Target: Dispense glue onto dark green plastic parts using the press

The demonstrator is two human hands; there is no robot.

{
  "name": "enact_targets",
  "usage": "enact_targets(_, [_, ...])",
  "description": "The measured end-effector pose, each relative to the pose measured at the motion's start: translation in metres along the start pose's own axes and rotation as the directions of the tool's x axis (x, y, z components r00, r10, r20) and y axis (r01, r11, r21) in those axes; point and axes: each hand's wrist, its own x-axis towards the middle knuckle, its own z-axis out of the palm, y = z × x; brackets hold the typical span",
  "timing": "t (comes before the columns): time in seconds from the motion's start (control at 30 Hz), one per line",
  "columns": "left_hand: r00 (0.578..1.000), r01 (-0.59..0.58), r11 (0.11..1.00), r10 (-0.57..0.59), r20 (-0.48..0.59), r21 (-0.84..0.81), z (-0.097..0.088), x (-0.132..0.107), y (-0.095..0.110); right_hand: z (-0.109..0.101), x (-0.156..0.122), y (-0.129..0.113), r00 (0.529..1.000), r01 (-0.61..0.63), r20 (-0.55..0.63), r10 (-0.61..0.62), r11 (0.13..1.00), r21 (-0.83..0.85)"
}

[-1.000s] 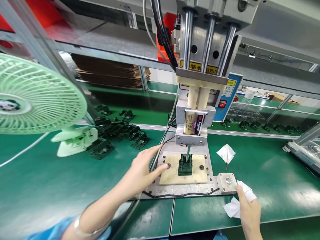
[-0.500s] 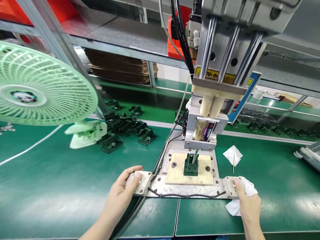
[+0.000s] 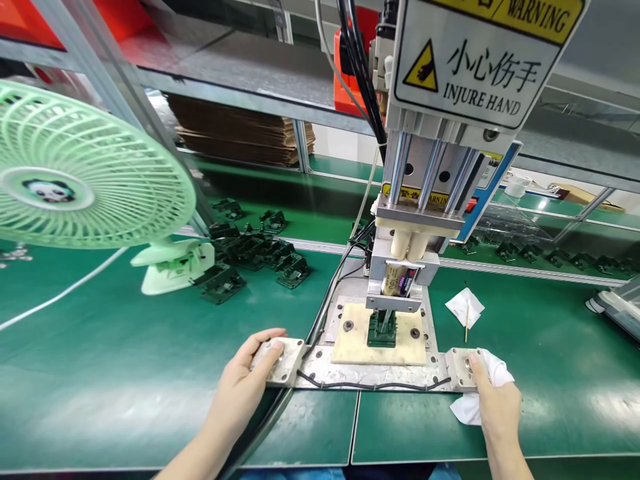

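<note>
your left hand (image 3: 245,377) is clamped on the left box (image 3: 290,365), thumb on its top, fingers along its outer edge. your right hand (image 3: 497,403) has its fingers closed on a crumpled white cloth (image 3: 497,369), with the thumb reaching onto the button of the right box (image 3: 457,375); you can't see the undersides of those fingers. between your hands, beyond the thin black cable (image 3: 377,386), lies a cream plate (image 3: 350,348) with a dark bolt at either side. on its middle sits the part (image 3: 381,339): dark green, small and blocky, its front low and flat, its back rising in upright walls. the press (image 3: 425,215) stands over it, and its pale nozzle (image 3: 387,320) slants down into the part; you can't tell whether the tip touches. to the right, a stick (image 3: 467,323) lies over white paper (image 3: 457,305). farther left, dark parts (image 3: 255,255) lie heaped beside the green fan (image 3: 130,180).
</note>
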Motion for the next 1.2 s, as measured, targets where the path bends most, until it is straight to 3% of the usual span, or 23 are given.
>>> enact_targets(0.27, [0.999,0.034,0.999,-0.034,-0.025,-0.003,0.001,0.001,0.002,0.0,-0.005,-0.006,1.0,-0.02,-0.012,0.021,0.999,0.038])
enact_targets(1.2, [0.998,0.046,0.998,-0.047,-0.031,-0.033,0.002,0.001,0.002,0.001,0.003,0.008,0.998,-0.048,0.031,0.048,0.999,-0.005])
